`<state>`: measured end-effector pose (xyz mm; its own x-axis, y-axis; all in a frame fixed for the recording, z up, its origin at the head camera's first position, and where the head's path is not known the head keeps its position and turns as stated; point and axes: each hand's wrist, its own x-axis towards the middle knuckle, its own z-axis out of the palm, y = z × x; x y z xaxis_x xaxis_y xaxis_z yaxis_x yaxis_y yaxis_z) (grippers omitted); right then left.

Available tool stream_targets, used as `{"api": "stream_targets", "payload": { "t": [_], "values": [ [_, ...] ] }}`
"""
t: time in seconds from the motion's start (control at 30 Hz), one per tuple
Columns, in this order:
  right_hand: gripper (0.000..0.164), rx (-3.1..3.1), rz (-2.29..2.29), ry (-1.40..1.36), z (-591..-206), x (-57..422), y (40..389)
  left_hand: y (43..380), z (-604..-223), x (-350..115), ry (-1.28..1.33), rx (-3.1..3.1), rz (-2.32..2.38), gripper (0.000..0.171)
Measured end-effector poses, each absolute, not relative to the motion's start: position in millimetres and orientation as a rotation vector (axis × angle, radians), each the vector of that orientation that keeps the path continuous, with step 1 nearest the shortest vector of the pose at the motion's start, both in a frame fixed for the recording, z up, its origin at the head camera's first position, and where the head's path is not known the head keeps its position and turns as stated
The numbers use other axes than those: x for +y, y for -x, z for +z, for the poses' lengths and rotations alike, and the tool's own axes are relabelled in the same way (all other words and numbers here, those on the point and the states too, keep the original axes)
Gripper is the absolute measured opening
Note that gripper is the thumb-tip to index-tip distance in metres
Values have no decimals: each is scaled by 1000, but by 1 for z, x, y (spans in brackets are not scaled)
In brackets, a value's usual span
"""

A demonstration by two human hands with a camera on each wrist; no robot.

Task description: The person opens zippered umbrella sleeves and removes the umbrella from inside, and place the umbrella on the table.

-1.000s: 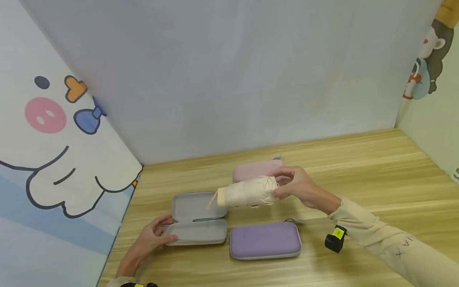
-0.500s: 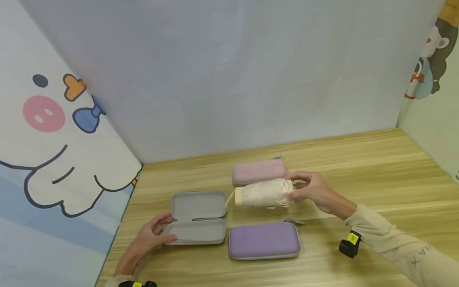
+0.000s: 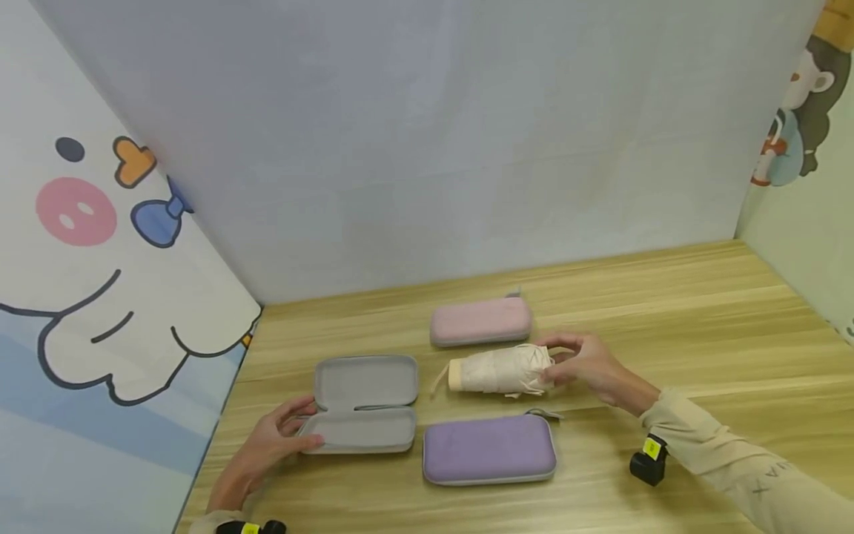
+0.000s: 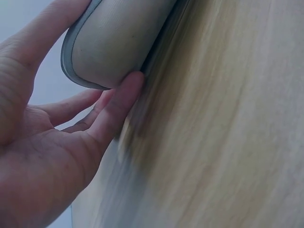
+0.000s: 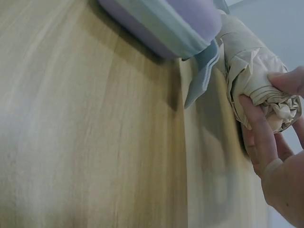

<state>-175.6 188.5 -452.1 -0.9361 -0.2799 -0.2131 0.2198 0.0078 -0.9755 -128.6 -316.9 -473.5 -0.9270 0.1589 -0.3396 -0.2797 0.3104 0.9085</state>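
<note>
My right hand [image 3: 594,368] grips the gathered fabric end of a folded cream umbrella [image 3: 499,370]. The umbrella lies level, close over the table between the pink and purple cases, its pale yellow handle and wrist strap pointing left. In the right wrist view, thumb and fingers pinch the ruffled end of the umbrella [image 5: 251,71]. My left hand [image 3: 270,439] holds the left end of a grey zip case [image 3: 365,381], which lies unfolded with its bare inside up. In the left wrist view, the thumb is above the rounded end of the case [image 4: 118,42] and a fingertip is at its underside.
A closed purple case [image 3: 490,449] with a grey loop lies in front of the umbrella. Behind it is a closed pink case [image 3: 480,322]. The wooden table [image 3: 700,319] ends at a grey back wall [image 3: 434,148]; a cartoon-printed panel [image 3: 133,297] borders it on the left.
The right hand has carried the umbrella to the right and lower, away from the grey case and off the pink case in view. The left hand keeps its hold on the grey case.
</note>
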Motion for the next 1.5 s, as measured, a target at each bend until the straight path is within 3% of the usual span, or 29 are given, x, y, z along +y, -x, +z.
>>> {"api": "stream_targets", "payload": {
  "t": [0.57, 0.8, 1.03, 1.5],
  "values": [
    [62, 2130, -1834, 105, -461, 199, 175, 136, -450, -321, 142, 2375, 1436, 69],
    [52, 2519, -1541, 345, -434, 207, 174, 139, -431, -308, -13, 2496, 1652, 60],
    [40, 2566, -1539, 444, -417, 214, 166, 139, -421, -290, -141, 2424, 1832, 55],
    [29, 2495, -1669, 525, -403, 205, 136, 135, -421, -250, -290, 2214, 1917, 62]
  ]
}}
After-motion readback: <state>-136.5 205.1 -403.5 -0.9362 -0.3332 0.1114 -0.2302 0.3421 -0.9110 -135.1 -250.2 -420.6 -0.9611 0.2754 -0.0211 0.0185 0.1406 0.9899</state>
